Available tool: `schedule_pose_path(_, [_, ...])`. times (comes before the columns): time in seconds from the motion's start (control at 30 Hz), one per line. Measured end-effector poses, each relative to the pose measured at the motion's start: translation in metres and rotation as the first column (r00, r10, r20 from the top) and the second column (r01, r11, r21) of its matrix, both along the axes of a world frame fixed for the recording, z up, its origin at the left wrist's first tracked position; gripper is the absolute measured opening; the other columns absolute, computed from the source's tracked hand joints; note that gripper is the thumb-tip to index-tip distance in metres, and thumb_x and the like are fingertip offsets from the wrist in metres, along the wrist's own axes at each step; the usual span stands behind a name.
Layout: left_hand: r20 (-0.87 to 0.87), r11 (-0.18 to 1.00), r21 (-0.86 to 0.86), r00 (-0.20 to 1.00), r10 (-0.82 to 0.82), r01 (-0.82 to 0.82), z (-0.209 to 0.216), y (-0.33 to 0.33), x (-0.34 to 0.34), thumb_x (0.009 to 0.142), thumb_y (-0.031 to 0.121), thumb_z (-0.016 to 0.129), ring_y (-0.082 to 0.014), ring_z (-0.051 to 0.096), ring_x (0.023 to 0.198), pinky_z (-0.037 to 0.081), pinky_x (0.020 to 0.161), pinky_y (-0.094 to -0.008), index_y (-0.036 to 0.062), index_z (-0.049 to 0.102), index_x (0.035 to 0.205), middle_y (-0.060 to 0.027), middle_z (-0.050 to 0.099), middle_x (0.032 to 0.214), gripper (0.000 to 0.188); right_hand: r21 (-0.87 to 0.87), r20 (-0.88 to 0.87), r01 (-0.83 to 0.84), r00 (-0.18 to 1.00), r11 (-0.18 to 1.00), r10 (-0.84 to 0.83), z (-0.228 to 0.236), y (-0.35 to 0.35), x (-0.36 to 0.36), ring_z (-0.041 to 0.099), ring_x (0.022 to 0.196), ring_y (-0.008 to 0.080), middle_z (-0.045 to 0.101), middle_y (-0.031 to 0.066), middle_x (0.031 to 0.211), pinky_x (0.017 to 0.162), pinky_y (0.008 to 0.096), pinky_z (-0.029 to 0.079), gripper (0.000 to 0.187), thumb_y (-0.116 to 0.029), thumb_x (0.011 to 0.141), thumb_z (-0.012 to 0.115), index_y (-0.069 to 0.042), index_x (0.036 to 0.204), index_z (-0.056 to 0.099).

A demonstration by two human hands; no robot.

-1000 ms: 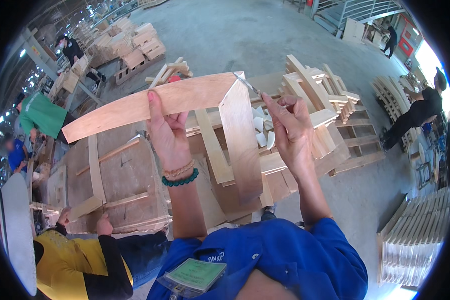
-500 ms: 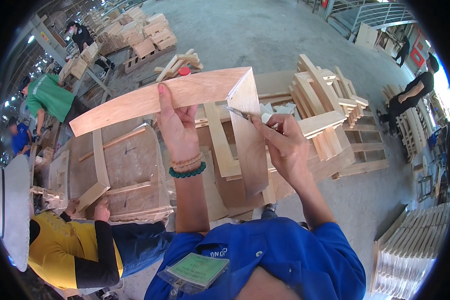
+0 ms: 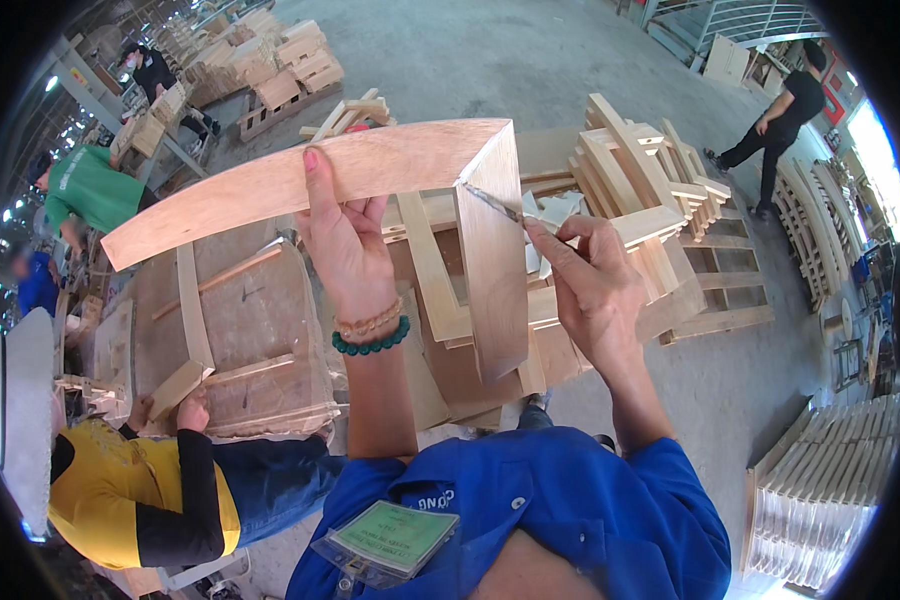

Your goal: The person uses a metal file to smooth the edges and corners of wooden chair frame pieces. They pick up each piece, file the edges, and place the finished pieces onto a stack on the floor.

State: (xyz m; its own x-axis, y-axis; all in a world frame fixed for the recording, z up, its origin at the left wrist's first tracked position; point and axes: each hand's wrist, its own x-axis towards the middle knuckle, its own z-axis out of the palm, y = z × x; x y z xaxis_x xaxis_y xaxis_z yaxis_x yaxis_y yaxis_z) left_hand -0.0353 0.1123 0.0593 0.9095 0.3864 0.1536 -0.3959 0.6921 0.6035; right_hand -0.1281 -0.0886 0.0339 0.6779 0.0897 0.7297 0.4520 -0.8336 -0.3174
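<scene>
right hand (image 3: 600,288) hides the rear of a thin tool (image 3: 496,204).

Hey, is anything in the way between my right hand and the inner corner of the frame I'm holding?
Nothing visible is. Only the thin tool in your right hand lies between, its tip at the inner corner of the frame.

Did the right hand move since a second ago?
Yes. Against the stacked wooden frames beyond it, the right hand is now lower in the view.
</scene>
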Motion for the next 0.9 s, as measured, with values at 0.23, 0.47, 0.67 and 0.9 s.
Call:
schedule_pose_path(0.23, [-0.008, 1.0, -0.002, 1.0, 0.002, -0.002, -0.007, 0.0, -0.001, 0.091, 0.026, 0.065, -0.0214, 0.066, 0.099, 0.061, 0.076, -0.0326, 0.0049, 0.05, 0.117, -0.0174, 0.064, 0.113, 0.037, 0.052, -0.092, -0.013, 0.996, 0.999, 0.017, -0.002, 0.001, -0.002, 0.057, 0.066, 0.0206, 0.056, 0.0081, 0.087, 0.057, 0.0309, 0.047, 0.04, 0.009, 0.078, 0.061, -0.01, 0.113, 0.069])
schedule_pose_path(0.47, [-0.097, 0.999, -0.035, 0.995, 0.021, -0.024, -0.015, 0.003, 0.004, 0.088, 0.027, 0.069, -0.0193, 0.067, 0.095, 0.061, 0.075, -0.0338, 0.0076, 0.05, 0.117, -0.0107, 0.066, 0.106, 0.04, 0.312, -0.14, -0.17, 0.965, 0.935, 0.222, -0.009, -0.004, 0.004, 0.061, 0.067, 0.0242, 0.059, 0.0099, 0.085, 0.055, 0.0343, 0.05, 0.039, 0.007, 0.076, 0.06, -0.009, 0.11, 0.069])
schedule_pose_path(0.67, [-0.109, 1.0, -0.017, 0.994, 0.005, -0.007, -0.013, -0.001, 0.001, 0.088, 0.026, 0.069, -0.0187, 0.067, 0.095, 0.061, 0.076, -0.0338, 0.0098, 0.05, 0.118, -0.0098, 0.065, 0.109, 0.039, 0.184, -0.138, -0.077, 0.985, 0.98, 0.103, 0.0, -0.006, -0.002, 0.06, 0.072, 0.0176, 0.06, 0.0104, 0.089, 0.061, 0.0276, 0.047, 0.03, 0.007, 0.085, 0.059, -0.005, 0.111, 0.069])
schedule_pose_path(0.9, [-0.054, 1.0, -0.009, 0.999, -0.003, 0.002, -0.011, -0.005, -0.006, 0.089, 0.025, 0.068, -0.02, 0.066, 0.098, 0.059, 0.079, -0.0358, 0.0075, 0.049, 0.117, -0.0117, 0.064, 0.112, 0.038, 0.088, -0.126, 0.021, 0.992, 0.996, -0.01, 0.006, -0.004, -0.01, 0.06, 0.067, 0.018, 0.06, 0.0088, 0.087, 0.059, 0.0292, 0.048, 0.031, 0.007, 0.084, 0.06, -0.006, 0.11, 0.069])
